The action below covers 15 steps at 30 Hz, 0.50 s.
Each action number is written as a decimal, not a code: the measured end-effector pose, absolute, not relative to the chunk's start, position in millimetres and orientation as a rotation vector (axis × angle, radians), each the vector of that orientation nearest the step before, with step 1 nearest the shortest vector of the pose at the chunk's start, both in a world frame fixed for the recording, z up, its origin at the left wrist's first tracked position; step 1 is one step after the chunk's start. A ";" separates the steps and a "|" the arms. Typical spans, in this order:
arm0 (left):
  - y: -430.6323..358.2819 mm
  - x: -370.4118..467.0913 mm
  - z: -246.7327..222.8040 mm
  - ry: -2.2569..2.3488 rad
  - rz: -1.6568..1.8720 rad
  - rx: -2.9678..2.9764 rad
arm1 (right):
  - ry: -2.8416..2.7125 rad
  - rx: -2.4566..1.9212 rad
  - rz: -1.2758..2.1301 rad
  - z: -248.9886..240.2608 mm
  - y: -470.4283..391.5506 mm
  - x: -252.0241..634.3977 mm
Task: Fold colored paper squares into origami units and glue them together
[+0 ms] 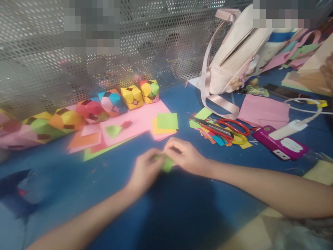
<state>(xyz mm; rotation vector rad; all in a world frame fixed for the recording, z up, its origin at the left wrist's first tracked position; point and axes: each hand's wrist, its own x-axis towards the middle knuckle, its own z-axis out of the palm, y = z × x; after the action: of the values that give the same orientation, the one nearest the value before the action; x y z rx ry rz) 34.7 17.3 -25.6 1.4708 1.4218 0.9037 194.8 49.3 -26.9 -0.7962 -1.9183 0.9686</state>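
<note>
A small green paper piece [168, 164] is pinched between my two hands above the blue table [182, 208]. My left hand [148, 166] has its fingers closed on the paper's left side, slightly blurred. On the paper's upper right, my right hand [182, 154] pinches with thumb and fingers curled together. Just beyond my hands lies a green square sheet [168, 121] on yellow and pink sheets. A folded green piece [113, 130] rests on a large pink sheet [137, 119] farther left.
Several folded paper balls [132, 96] line the perforated metal panel [156, 31]. Red-handled scissors [235, 125] lie on paper scraps at right, near a purple power bank [282, 144] with a white cable. A pale backpack [234, 52] stands behind. A person's hand [327, 71] shows at the right edge.
</note>
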 end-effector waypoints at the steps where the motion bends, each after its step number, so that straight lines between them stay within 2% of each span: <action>1: 17.4 34.2 -25.8 1.423 0.914 1.457 | -1.906 -0.797 1.005 -26.9 49.8 194.8; 9: 17.7 34.5 -26.2 1.412 0.922 1.451 | -1.859 -0.803 1.051 -26.6 51.2 193.4; 15: 16.3 37.7 -24.8 1.431 0.863 1.515 | -1.882 -0.773 0.958 -25.6 51.1 193.4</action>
<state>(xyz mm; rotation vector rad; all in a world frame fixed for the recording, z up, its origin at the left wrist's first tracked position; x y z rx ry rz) 37.7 16.3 -24.8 1.5146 1.4306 0.8631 193.4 51.1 -25.6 -0.7732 -1.8815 0.9575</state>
